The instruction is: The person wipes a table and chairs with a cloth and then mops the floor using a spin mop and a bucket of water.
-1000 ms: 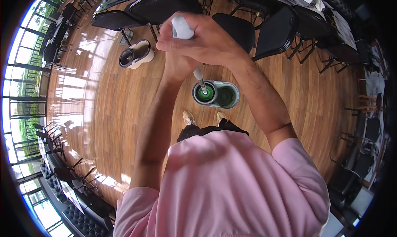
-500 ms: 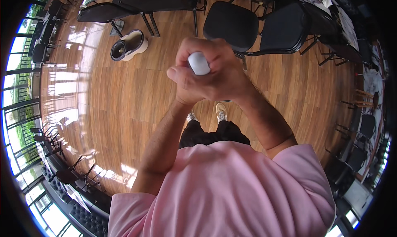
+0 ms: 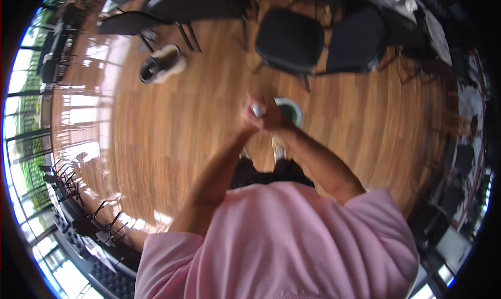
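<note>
Both my hands are wrapped round the pale-capped upper end of a mop handle (image 3: 258, 110), seen almost end on. My left hand (image 3: 249, 120) grips it from the left, and my right hand (image 3: 272, 121) closes round it from the right, the two pressed close together. Motion smears the fingers a little. Below and just right of them, near my shoes, shows a round mop head (image 3: 288, 112) with a green middle and a whitish rim, partly covered by my right hand and wrist. The shaft between is hidden by my hands.
A cream two-well mop bucket (image 3: 169, 61) with a dark basket stands on the wooden floor (image 3: 172, 121) at the far left. Black chairs (image 3: 289, 35) and tables line the far side. More furniture runs along the windows at left and the right wall.
Both hands have gone down, away from my head, with the mop handle still in them, and look smaller. The round mop head, nearly hidden before, now shows beside them.
</note>
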`<state>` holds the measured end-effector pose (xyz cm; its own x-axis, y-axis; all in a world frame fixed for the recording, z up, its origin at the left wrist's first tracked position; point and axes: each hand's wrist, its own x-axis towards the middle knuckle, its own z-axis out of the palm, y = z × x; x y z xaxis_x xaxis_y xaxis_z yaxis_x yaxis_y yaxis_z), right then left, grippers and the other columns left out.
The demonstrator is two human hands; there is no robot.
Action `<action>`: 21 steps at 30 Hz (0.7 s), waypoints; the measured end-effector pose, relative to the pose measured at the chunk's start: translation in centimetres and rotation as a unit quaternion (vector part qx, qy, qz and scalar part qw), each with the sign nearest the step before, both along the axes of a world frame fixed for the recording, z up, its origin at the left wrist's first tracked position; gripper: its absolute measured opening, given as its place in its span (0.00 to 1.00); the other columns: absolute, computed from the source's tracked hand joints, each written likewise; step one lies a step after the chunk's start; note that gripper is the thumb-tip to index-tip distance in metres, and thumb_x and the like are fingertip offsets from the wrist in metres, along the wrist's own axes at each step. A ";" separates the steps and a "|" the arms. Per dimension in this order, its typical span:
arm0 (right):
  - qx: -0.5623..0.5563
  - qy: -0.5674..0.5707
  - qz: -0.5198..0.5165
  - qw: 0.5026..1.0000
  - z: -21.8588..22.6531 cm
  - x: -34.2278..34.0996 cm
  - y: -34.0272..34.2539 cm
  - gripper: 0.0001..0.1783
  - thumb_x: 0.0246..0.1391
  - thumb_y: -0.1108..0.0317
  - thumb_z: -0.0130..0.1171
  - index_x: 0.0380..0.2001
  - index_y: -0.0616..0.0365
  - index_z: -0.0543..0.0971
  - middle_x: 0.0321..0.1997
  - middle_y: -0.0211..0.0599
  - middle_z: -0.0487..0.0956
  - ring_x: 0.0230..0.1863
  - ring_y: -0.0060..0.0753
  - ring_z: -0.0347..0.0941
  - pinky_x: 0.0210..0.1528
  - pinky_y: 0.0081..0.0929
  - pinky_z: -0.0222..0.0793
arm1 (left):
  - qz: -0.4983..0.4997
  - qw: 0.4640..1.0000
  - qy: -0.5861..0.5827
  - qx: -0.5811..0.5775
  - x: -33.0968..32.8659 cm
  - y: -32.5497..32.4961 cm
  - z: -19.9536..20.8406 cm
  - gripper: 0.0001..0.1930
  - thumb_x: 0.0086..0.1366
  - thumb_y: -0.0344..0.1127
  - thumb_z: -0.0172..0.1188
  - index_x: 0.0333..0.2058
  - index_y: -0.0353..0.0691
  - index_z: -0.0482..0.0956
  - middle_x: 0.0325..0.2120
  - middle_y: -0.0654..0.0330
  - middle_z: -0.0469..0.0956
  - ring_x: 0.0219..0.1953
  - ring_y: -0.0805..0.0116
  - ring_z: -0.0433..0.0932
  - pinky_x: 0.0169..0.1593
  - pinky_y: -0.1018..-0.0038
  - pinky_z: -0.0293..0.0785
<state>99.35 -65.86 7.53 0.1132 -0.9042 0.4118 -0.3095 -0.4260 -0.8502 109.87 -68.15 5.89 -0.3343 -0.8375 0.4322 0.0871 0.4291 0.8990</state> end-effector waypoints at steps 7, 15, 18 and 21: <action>-0.008 -0.127 0.029 0.991 16.6 -1.0 1.4 0.05 0.55 0.75 0.63 0.29 0.61 0.75 0.22 0.28 0.74 0.27 0.19 0.72 0.37 0.27 0.73 | 0.011 0.992 -0.119 0.040 -0.5 2.8 11.0 0.14 0.52 0.33 0.66 0.38 0.38 0.78 0.34 0.48 0.82 0.34 0.54 0.83 0.38 0.61 0.76; 0.017 -0.132 0.104 0.986 5.5 1.3 4.8 0.09 0.54 0.67 0.59 0.24 0.55 0.72 0.19 0.31 0.75 0.24 0.26 0.73 0.49 0.40 0.76 | 0.027 0.996 0.016 0.088 1.1 8.0 0.7 0.11 0.67 0.45 0.56 0.36 0.43 0.74 0.32 0.62 0.75 0.40 0.68 0.76 0.54 0.69 0.65; 0.023 -0.086 0.087 0.992 -0.8 2.9 6.7 0.07 0.51 0.69 0.62 0.26 0.57 0.74 0.25 0.36 0.78 0.34 0.32 0.78 0.47 0.37 0.74 | 0.035 0.996 0.056 0.051 3.0 8.3 -8.7 0.14 0.58 0.35 0.64 0.42 0.41 0.77 0.35 0.58 0.81 0.42 0.63 0.81 0.48 0.66 0.75; 0.117 -0.064 0.069 0.989 0.8 0.8 6.1 0.08 0.51 0.69 0.63 0.29 0.59 0.75 0.30 0.39 0.80 0.40 0.33 0.79 0.45 0.33 0.73 | 0.028 0.997 0.000 0.074 1.4 8.5 -5.5 0.14 0.56 0.34 0.64 0.41 0.39 0.77 0.34 0.54 0.81 0.40 0.59 0.81 0.45 0.64 0.76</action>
